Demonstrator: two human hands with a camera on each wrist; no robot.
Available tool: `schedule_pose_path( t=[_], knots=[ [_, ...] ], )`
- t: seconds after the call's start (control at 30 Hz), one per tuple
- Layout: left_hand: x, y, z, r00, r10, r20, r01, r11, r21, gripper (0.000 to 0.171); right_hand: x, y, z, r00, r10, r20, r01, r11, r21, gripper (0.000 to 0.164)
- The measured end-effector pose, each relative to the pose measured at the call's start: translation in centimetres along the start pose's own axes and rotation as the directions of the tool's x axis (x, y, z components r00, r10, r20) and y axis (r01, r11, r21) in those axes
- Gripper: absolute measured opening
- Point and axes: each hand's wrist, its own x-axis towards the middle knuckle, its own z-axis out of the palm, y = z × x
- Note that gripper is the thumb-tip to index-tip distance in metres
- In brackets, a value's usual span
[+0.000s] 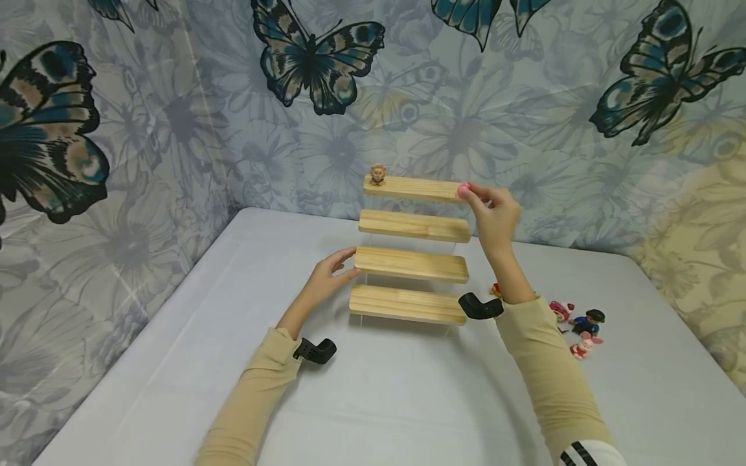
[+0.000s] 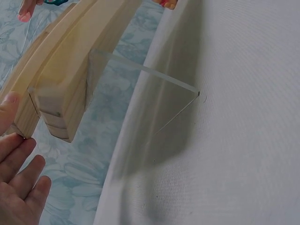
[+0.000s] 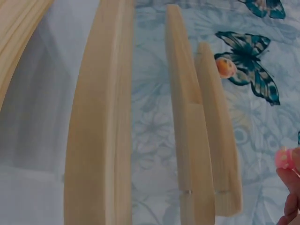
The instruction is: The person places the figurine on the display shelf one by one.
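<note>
A tiered display shelf with several pale wooden boards (image 1: pixel 410 264) on clear supports stands on the table. My left hand (image 1: pixel 326 275) grips the left end of the second board from the bottom, thumb on one side and fingers on the other; the outer fingers (image 2: pixel 33 187) stay off the wood. At the right end of the top board (image 1: pixel 416 188), my right hand (image 1: pixel 495 213) pinches a small pink toy (image 3: pixel 283 158) between thumb and fingertips. Fingers hide much of its shape. A small figurine (image 1: pixel 377 175) with an orange-brown head stands at that board's left end.
Right of the shelf, several toy figures lie together: a dark-capped figure in blue (image 1: pixel 588 321), a pink pig figure (image 1: pixel 585 346) and a pink-red piece (image 1: pixel 559 310). A red-and-yellow toy (image 1: pixel 496 289) is partly behind the right forearm. Butterfly-print cloth (image 1: pixel 466 129) hangs behind the white table (image 1: pixel 379 401).
</note>
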Motion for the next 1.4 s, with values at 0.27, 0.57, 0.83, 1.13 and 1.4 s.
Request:
schedule_pose_path(
  t=[0.27, 0.57, 0.83, 1.13, 1.4],
  knots=[
    [0.1, 0.2, 0.1, 1.0, -0.003, -0.011, 0.003, 1.0, 0.006, 0.052, 0.5, 3.6, 2.3, 1.0, 0.0, 0.016, 0.0, 1.0, 0.017, 0.017],
    [0.0, 0.4, 0.0, 0.999, -0.027, -0.019, 0.027, 0.999, 0.026, 0.051, 0.7, 3.9, 4.4, 0.999, 0.011, 0.05, -0.011, 1.0, -0.007, 0.02],
    [-0.1, 0.6, 0.1, 0.999, -0.036, -0.013, 0.036, 0.999, 0.028, 0.051, 1.0, 3.7, 6.2, 0.996, -0.052, 0.077, 0.054, 0.998, -0.017, 0.018],
    [-0.1, 0.4, 0.2, 1.0, -0.021, -0.019, 0.022, 0.998, 0.06, 0.051, 1.0, 3.0, 7.6, 0.993, 0.043, 0.113, -0.042, 0.999, -0.012, 0.019],
    [-0.2, 0.4, 0.3, 1.0, -0.014, -0.024, 0.016, 0.998, 0.068, 0.052, 1.6, 2.5, 8.0, 0.976, 0.136, 0.17, -0.132, 0.991, -0.036, 0.022]
  ],
)
